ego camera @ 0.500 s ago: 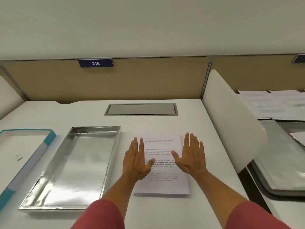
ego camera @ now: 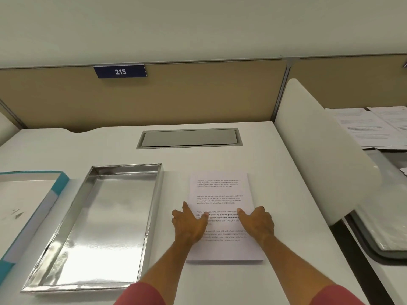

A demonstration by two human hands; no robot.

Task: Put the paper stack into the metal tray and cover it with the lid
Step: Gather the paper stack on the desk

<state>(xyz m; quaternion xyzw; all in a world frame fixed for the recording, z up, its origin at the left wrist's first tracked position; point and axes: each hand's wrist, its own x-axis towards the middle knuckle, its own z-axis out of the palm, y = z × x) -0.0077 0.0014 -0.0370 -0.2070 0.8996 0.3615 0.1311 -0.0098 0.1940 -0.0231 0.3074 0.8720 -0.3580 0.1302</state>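
Head camera looks down on the white printed paper stack (ego camera: 222, 214), which lies flat on the white desk (ego camera: 286, 194), just right of the shiny rectangular metal tray (ego camera: 97, 219) and not yet in it. Both hands sit at the stack's long sides about halfway along: the left hand (ego camera: 189, 224) at the edge nearer the tray, the right hand (ego camera: 256, 221) at the far edge, thumbs on the top sheet and fingers curled toward the edges. Whether they already grip the stack I cannot tell; it looks like the moment of taking hold. The step in hand seems to be the pickup; next the sheets must be pinched together, lifted level and carried over the tray's right rim. Left of the tray lies a flat white lid with a teal border (ego camera: 33, 208), cut off by the frame. Fingertips under the paper are hidden, and the printed text is too small to read
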